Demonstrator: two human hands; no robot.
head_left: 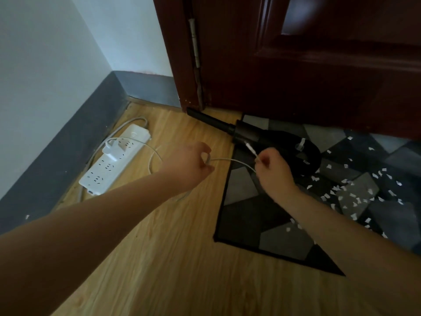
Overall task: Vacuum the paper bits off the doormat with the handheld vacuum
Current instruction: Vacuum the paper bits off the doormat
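While the vacuum [273, 142] lies on its side across the far left corner of the doormat [241, 215], with its long nozzle reaching out over the wooden floor [173, 258] toward the door frame, a white cable [227, 159] seems to be plugged into its body. The right hand [272, 168] pinches that cable just beside the plug, and the left hand [190, 163] pinches it further along, over the floor. From there the cable loops back to a white charger [111, 148] seated in the power strip [115, 159] near the wall on the left.

Paper bits [355, 192] are scattered over the right part of the doormat, and a few lie on the vacuum itself, so no cleaning looks done yet; the step in hand seems to be freeing the vacuum from its cable.

Pulling by the cord rather than the plug could strain the cord or leave the plug stuck, and the vacuum is not held down, so a tug may drag it across the doormat and push bits off onto the floor. A hard pull toward the near side could also yank the charger loose or shift the power strip. Once free, the slack cable could fall among the bits or get in the nozzle's way if left on the doormat. Bits sitting on the vacuum will likely drop when it is lifted, perhaps off the doormat
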